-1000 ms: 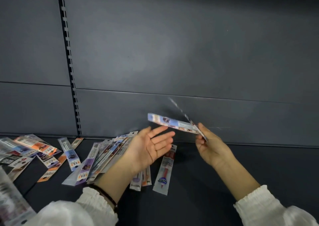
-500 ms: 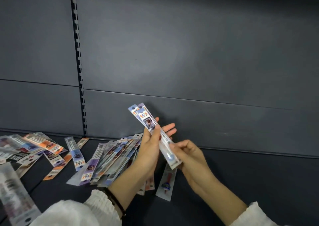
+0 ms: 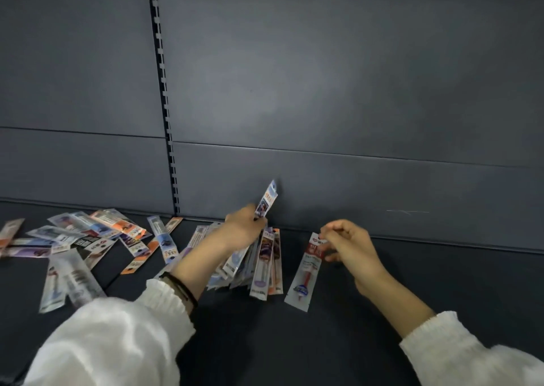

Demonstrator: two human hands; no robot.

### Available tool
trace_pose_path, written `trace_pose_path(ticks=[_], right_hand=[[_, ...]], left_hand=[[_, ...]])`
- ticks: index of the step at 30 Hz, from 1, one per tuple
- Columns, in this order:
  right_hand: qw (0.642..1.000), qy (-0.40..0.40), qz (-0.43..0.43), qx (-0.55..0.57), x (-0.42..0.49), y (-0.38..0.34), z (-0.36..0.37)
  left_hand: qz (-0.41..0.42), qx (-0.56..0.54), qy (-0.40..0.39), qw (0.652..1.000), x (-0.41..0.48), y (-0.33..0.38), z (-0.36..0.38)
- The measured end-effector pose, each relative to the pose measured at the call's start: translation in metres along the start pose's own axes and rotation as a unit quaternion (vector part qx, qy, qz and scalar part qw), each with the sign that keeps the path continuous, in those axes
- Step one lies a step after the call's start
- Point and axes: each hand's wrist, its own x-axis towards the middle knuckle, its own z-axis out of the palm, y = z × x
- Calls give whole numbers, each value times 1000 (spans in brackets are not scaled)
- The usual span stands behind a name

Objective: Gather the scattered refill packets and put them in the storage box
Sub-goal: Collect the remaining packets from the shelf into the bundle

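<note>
Dark shelf [image 3: 382, 312] — left hand [image 3: 243, 228] grips a packet [image 3: 267, 199], right hand [image 3: 347, 243] pinches a red one [image 3: 306, 270]; many more [image 3: 88, 238] lie scattered toward the left edge, no box in sight.

Dim, cool light, with a soft bright patch on the back panel [image 3: 265, 91] fading into dark corners. The white sleeves [image 3: 112, 341] blow out and smear at the bottom edge. Wide-angle bending curves the slotted rail [image 3: 164, 106]; the packets [image 3: 73, 238] at left look soft

left hand [image 3: 244, 226] grips packets [image 3: 266, 203] | right hand [image 3: 347, 243] pinches red packet [image 3: 306, 270]
</note>
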Motion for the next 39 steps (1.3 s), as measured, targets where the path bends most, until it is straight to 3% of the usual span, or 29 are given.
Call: trace_pose_path(ticks=[6, 9, 13, 17, 20, 26, 33, 36, 39], right_hand=[[998, -10, -20, -59, 1, 9, 3], [991, -41, -39, -121, 0, 9, 4], [988, -110, 26, -106, -3, 7, 11], [990, -127, 52, -40, -5, 3, 20], [992, -114, 59, 0, -2, 4, 23], [982, -168, 84, -7, -4, 8, 25], [963, -232, 109, -84, -6, 4, 35], [952, -242, 44, -182, -9, 5, 34], [915, -231, -25, -330, -6, 5, 33]], left_hand=[[-84, 230, 47, 968, -6, 6, 14], [-100, 261, 48, 959, -13, 1, -3], [-147, 221, 22, 964, -20, -33, -22], [-148, 181, -23, 972, -28, -51, -9], [-129, 135, -16, 982, -31, -33, 5], [-89, 14, -51, 995, -33, 2, 33], [-41, -74, -31, 996, -33, 2, 34], [-25, -65, 31, 997, -40, -8, 22], [1, -23, 79, 997, -50, -20, 4]])
